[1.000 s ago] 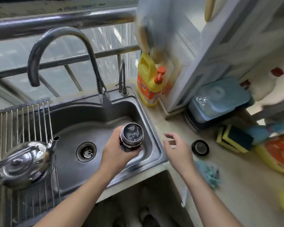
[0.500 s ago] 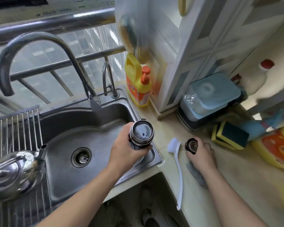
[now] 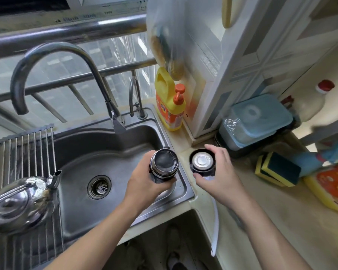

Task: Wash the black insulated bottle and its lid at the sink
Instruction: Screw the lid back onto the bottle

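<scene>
**Bottle and lid apart, held at the sink's right edge**

The left hand (image 3: 144, 185) wraps the bottle (image 3: 164, 162) just below its steel neck. The fingers are curled tight round the black body, and the open mouth faces up. The bottle hangs over the right side of the sink (image 3: 105, 145), close to the rim. The right hand (image 3: 220, 180) holds the lid (image 3: 202, 161) just beside it, above the counter (image 3: 281, 211). Thumb and fingers are clamped on the lid's black edge, and its shiny inner face is turned upward. No water runs from the faucet (image 3: 53, 49).

The bottle looks rigid, a steel shell that should not give under a firm squeeze. Its smooth coat will likely turn slick once wet or soapy. A full wrap round the body, as here, seems safer than pinching the threaded neck. It will weigh noticeably more if filled. The lid is small and light, best held by its outer wall so the inside stays reachable. A brush (image 3: 215, 227) lies on the counter under the right forearm, with detergent (image 3: 170, 106) near the sink's back corner.
</scene>
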